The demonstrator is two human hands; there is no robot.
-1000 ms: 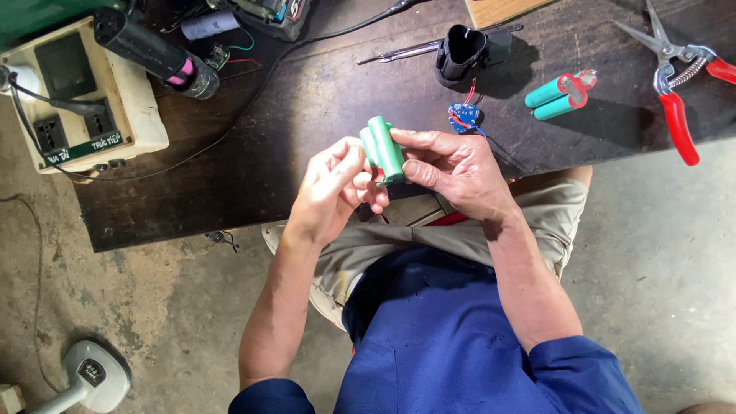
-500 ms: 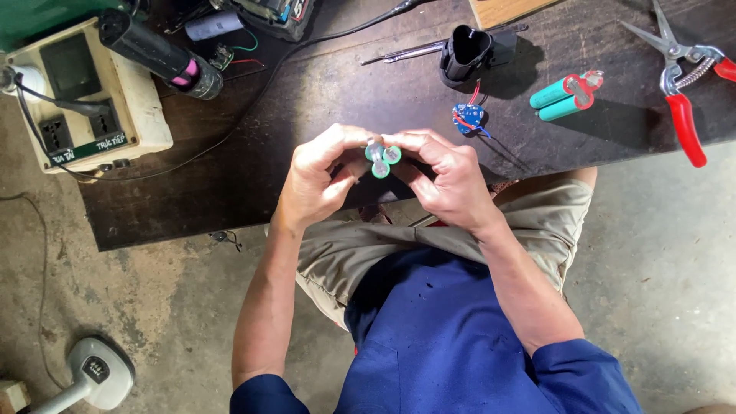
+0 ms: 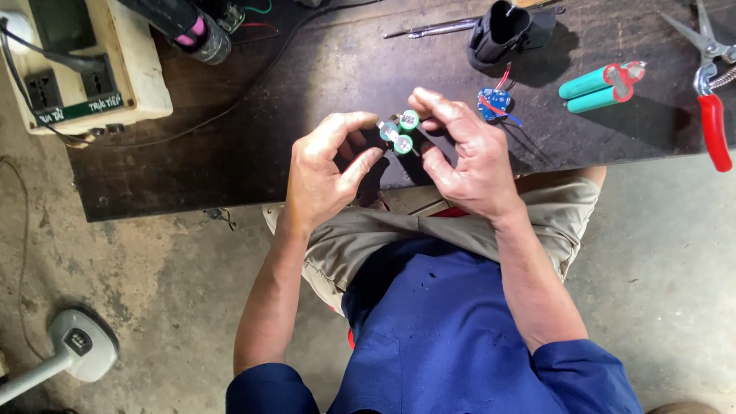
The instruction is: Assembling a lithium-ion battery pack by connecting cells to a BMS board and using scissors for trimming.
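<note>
A pair of joined green cylindrical battery cells (image 3: 402,133) is held end-on toward the camera, their round silver-and-white ends showing with a metal strip across them. My right hand (image 3: 464,157) grips the cells from the right side. My left hand (image 3: 326,172) pinches them from the left with thumb and forefinger. Both hands hover above the near edge of the dark workbench (image 3: 307,84), over my lap.
A second green cell pair (image 3: 602,83) lies at the right, red-handled snips (image 3: 709,100) beyond it. A small blue circuit board with wires (image 3: 494,103) and a black plastic housing (image 3: 506,32) sit behind my hands. A cream power box (image 3: 84,69) stands at left.
The cell pair has been turned from lying sideways to pointing end-on at the camera. Both hands have shifted slightly while keeping hold.
</note>
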